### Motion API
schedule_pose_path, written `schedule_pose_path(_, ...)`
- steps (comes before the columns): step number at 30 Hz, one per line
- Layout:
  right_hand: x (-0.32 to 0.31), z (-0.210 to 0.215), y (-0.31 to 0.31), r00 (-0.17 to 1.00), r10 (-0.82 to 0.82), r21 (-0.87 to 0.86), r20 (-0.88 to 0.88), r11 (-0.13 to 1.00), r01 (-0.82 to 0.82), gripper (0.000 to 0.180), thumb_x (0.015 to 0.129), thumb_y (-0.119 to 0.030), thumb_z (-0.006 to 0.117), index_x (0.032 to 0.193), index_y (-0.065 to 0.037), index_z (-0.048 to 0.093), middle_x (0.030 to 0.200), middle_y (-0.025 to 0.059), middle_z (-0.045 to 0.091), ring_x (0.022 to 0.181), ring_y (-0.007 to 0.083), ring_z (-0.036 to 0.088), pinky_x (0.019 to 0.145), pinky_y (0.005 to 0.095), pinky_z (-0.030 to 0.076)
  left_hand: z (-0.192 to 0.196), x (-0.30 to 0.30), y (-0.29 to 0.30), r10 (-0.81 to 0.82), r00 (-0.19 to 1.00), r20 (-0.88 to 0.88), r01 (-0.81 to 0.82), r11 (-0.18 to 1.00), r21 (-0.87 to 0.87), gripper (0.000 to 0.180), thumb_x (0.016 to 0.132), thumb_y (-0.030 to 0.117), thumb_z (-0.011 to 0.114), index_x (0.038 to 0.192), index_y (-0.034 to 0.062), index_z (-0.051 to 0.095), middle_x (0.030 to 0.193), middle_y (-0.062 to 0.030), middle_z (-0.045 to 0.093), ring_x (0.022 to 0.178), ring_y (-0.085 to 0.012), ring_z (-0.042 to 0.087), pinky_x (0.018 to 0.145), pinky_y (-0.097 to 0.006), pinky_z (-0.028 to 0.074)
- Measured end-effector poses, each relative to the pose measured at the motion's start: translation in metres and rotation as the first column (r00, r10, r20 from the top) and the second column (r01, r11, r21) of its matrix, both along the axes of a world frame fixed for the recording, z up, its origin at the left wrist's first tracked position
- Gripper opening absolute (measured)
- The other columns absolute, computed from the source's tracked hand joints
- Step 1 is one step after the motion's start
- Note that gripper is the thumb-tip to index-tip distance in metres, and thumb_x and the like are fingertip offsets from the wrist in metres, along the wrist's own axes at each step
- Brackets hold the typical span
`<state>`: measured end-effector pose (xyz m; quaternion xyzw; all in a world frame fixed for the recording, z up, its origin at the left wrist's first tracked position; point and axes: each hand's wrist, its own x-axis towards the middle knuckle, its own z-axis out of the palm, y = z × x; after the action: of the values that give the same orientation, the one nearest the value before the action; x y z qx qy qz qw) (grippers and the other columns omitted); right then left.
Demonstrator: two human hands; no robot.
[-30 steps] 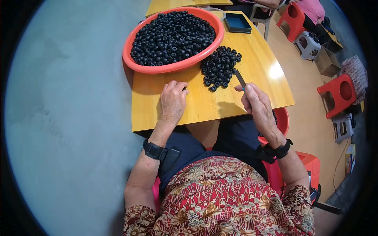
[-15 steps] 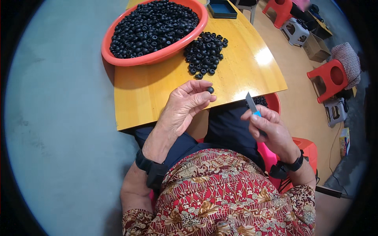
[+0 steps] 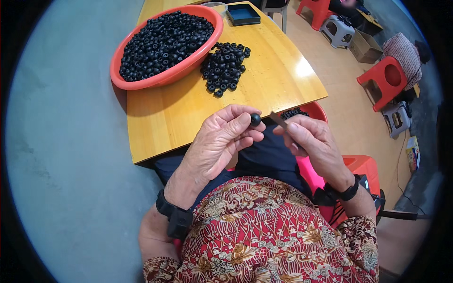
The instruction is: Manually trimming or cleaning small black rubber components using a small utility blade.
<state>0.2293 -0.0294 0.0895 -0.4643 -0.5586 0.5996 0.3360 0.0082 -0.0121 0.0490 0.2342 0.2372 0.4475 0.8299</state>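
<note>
My left hand [image 3: 225, 129] pinches a small round black rubber piece [image 3: 255, 120] between thumb and fingers, just off the table's front edge. In my right hand [image 3: 311, 144] is a utility knife [image 3: 279, 121], its blade pointing up and left toward the black piece, with a small gap between them. Most of its handle is hidden in my fingers. Beyond my left hand, a loose pile of black rubber pieces [image 3: 223, 68] lies on the yellow table [image 3: 269, 70]. More of them fill a big red basin [image 3: 165, 78] at the far left.
Below the table edge, behind my right hand, a red container [image 3: 320, 112] holds more black pieces. A dark tray [image 3: 243, 15] sits at the table's back. Red stools [image 3: 394, 78], a grey step stool [image 3: 338, 32] and a cardboard box [image 3: 364, 47] stand on the floor at right.
My right hand has brought the knife left, closer to the black piece, and turned its blade. My left hand has lowered slightly. The view has shifted, so the table appears further left.
</note>
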Motion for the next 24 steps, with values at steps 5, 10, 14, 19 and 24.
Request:
schedule_pose_path(5, -0.003, -0.003, 0.001, 0.994, -0.093, 0.030, -0.053, 0.995, 0.094, 0.030, 0.098, -0.026, 0.052, 0.100, 0.000, 0.065, 0.075, -0.0012, 0.057, 0.067, 0.0044, 0.048, 0.060, 0.0194, 0.039, -0.002, 0.002, -0.006, -0.022, 0.999, 0.026, 0.022, 1.000, 0.002, 0.024, 0.095, 0.018, 0.058, 0.112, 0.0018, 0.058, 0.094, -0.0090, 0.068, 0.082, -0.0123, 0.067, 0.070, -0.020, 0.055)
schedule_pose_path(10, -0.008, -0.016, 0.006, 0.977, -0.207, 0.386, 0.058, 0.907, 0.170, 0.028, 0.096, -0.023, 0.055, 0.098, 0.002, 0.066, 0.074, 0.0009, 0.057, 0.068, 0.0059, 0.050, 0.062, 0.0215, 0.041, 0.000, 0.006, -0.013, 0.029, 0.999, 0.019, -0.029, 0.999, -0.026, 0.023, 0.093, 0.012, 0.060, 0.113, 0.0012, 0.057, 0.100, -0.0107, 0.066, 0.087, -0.0144, 0.067, 0.076, -0.020, 0.056)
schedule_pose_path(14, -0.009, -0.020, 0.007, 0.970, -0.230, 0.453, 0.076, 0.875, 0.171, 0.023, 0.095, -0.018, 0.056, 0.096, 0.003, 0.065, 0.074, 0.0021, 0.059, 0.070, 0.0063, 0.054, 0.063, 0.0218, 0.042, 0.003, 0.007, -0.015, 0.031, 0.999, 0.038, -0.029, 0.999, -0.028, 0.023, 0.092, 0.009, 0.061, 0.113, 0.0011, 0.057, 0.102, -0.0112, 0.066, 0.089, -0.0155, 0.067, 0.079, -0.021, 0.056)
schedule_pose_path(19, -0.012, -0.005, -0.001, 0.985, -0.142, 0.109, -0.099, 0.982, 0.152, 0.017, 0.095, -0.014, 0.057, 0.093, 0.003, 0.059, 0.073, 0.0014, 0.059, 0.065, 0.0059, 0.054, 0.057, 0.0202, 0.041, -0.005, 0.004, -0.016, 0.005, 0.994, 0.111, -0.002, 1.000, -0.023, 0.024, 0.094, 0.016, 0.059, 0.113, 0.0015, 0.057, 0.099, -0.0102, 0.067, 0.085, -0.0139, 0.067, 0.076, -0.020, 0.056)
schedule_pose_path(24, -0.012, -0.005, -0.004, 0.982, -0.108, 0.034, -0.156, 0.993, 0.115, 0.016, 0.095, -0.014, 0.057, 0.092, 0.001, 0.056, 0.074, 0.0002, 0.059, 0.062, 0.0053, 0.053, 0.053, 0.0194, 0.040, -0.005, 0.006, -0.018, 0.034, 0.993, 0.111, -0.027, 0.997, -0.066, 0.021, 0.095, 0.013, 0.056, 0.112, 0.0004, 0.056, 0.097, -0.0122, 0.065, 0.079, -0.0138, 0.067, 0.070, -0.021, 0.057)
